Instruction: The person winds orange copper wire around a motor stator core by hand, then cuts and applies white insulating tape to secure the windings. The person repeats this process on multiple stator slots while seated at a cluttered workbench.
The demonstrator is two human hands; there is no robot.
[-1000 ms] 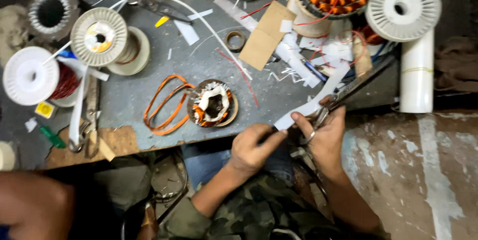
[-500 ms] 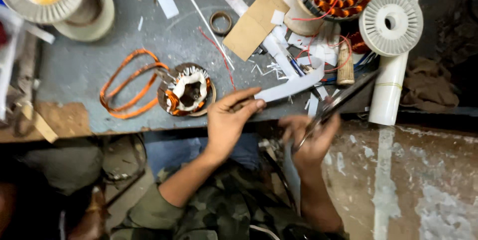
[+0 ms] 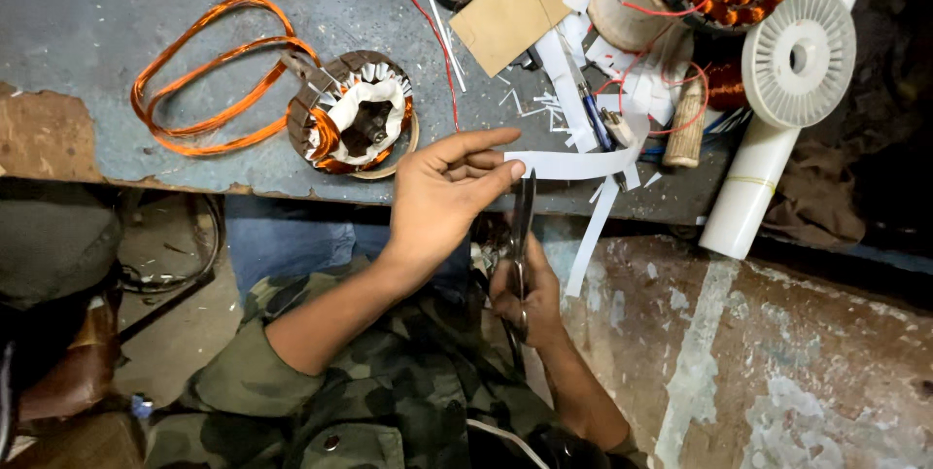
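left hand [image 3: 442,199] pinches a white paper strip [image 3: 573,164] between closed fingers at the counter [image 3: 87,51] edge. right hand [image 3: 525,294], fingers wrapped shut, holds scissors [image 3: 522,226] just below the strip, near a stator [image 3: 352,115].

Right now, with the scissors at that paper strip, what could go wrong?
1. The left hand pinches the white paper strip right where the scissors meet it; its fingertips look close enough to be nicked.
2. The strip's far end lies among paper scraps and red wire; pulling it may drag them off the bench edge.
3. The right hand works below the bench edge, so offcuts likely drop to the floor.
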